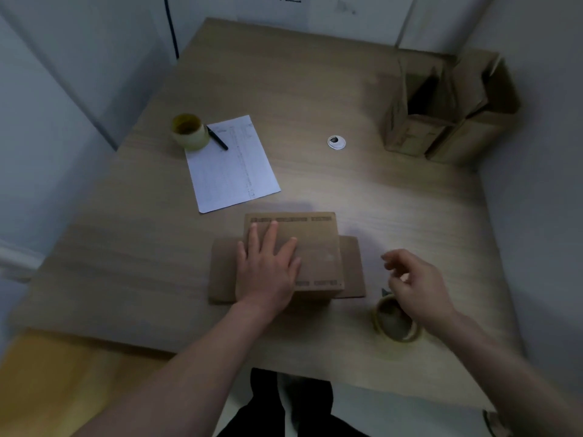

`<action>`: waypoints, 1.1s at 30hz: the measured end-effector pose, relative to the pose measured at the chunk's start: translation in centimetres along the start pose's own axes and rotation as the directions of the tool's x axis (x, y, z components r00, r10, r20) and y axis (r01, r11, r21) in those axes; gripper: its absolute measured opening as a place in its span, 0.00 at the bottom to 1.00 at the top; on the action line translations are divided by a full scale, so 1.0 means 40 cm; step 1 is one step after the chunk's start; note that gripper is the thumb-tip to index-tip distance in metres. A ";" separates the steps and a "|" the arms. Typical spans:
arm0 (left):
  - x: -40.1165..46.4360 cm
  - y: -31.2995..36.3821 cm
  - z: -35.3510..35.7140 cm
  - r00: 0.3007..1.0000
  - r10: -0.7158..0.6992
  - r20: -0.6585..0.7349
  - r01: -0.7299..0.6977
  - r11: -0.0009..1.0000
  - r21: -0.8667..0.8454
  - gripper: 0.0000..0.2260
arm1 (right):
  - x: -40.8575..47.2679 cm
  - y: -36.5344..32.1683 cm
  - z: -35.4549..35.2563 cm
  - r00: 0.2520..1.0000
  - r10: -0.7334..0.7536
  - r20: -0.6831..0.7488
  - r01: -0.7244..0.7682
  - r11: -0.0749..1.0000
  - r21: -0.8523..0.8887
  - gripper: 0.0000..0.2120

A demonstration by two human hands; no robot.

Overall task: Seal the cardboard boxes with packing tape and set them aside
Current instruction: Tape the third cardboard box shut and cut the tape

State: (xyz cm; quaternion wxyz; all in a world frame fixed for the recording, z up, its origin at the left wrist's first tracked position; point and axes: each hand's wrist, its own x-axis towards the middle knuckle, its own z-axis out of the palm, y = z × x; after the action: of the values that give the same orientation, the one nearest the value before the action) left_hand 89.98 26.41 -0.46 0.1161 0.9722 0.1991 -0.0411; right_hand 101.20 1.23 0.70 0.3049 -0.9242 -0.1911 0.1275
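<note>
Head view looks down on a wooden worktop (315, 99) in dim light. A cardboard box (315, 247) lies near the front edge, about midway along it, with side flaps spread flat to its left and right. Of the two hands, the left hand (266, 269) lies flat on the box top, fingers straight and spread, pressing it down. The right hand (413, 285) hovers off the box's right side, fingers loosely curled and holding nothing, just above a roll of packing tape (396, 320) that sits near the front right of the worktop. A second tape roll (189, 131) stands toward the far left edge, touching a sheet of paper (232, 165) with a pen (217, 138) on it. Two open cardboard boxes (441, 105) stand in the far right corner.

The step in hand seems to be steadying the box before taping; no tape is visible on it, though blur makes this uncertain. Next, the right hand would need to take up the near roll, find its free end, and draw a strip across the top seam while the left hand keeps the box steady.
</note>
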 end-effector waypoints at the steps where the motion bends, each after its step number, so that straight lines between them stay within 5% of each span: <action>1: 0.000 0.001 0.000 1.000 -0.003 0.000 0.003 1.000 -0.002 0.20 | -0.015 0.034 -0.026 0.996 -0.019 0.084 0.034 0.982 -0.184 0.18; 3: -0.001 0.002 -0.002 1.000 -0.009 0.004 0.009 1.000 -0.010 0.20 | -0.044 0.083 -0.056 0.949 -0.061 0.310 0.196 0.883 -0.427 0.18; 6: -0.001 0.002 -0.006 1.000 -0.007 0.004 0.007 1.000 -0.028 0.20 | -0.084 0.128 -0.043 0.841 -0.123 0.527 0.423 0.757 -0.498 0.17; 13: -0.006 0.007 -0.011 0.999 -0.022 0.023 0.023 0.999 -0.046 0.21 | -0.110 0.193 0.019 0.827 -0.270 0.493 0.526 0.680 -0.511 0.07; 16: -0.007 0.006 -0.010 0.999 -0.016 0.040 0.018 0.999 -0.045 0.21 | -0.080 0.151 -0.017 0.867 -0.258 0.426 0.439 0.800 -0.409 0.07; 19: -0.009 0.005 -0.011 0.999 -0.013 0.048 0.016 0.998 -0.055 0.21 | -0.044 0.064 -0.067 0.955 -0.178 0.239 0.194 0.980 -0.045 0.06; 24: -0.012 0.006 -0.010 0.998 0.021 0.060 -0.018 0.999 -0.039 0.21 | 0.017 -0.108 -0.068 0.969 -0.233 0.080 0.140 0.791 0.596 0.05; 29: -0.013 -0.003 -0.016 0.995 0.074 0.064 -0.068 0.993 -0.094 0.20 | 0.044 -0.199 0.048 0.935 -0.310 0.172 0.115 0.723 0.681 0.09; 33: -0.021 -0.023 -0.036 0.995 0.059 -0.080 -0.088 0.890 -0.448 0.19 | 0.056 -0.204 0.093 0.927 -0.321 0.194 0.126 0.754 0.645 0.14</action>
State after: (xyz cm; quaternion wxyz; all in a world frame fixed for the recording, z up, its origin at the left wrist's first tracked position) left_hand 88.88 27.27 0.85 0.3332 0.9265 0.1698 0.0416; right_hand 99.63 10.15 2.54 0.5735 -0.7123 -0.2916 0.2805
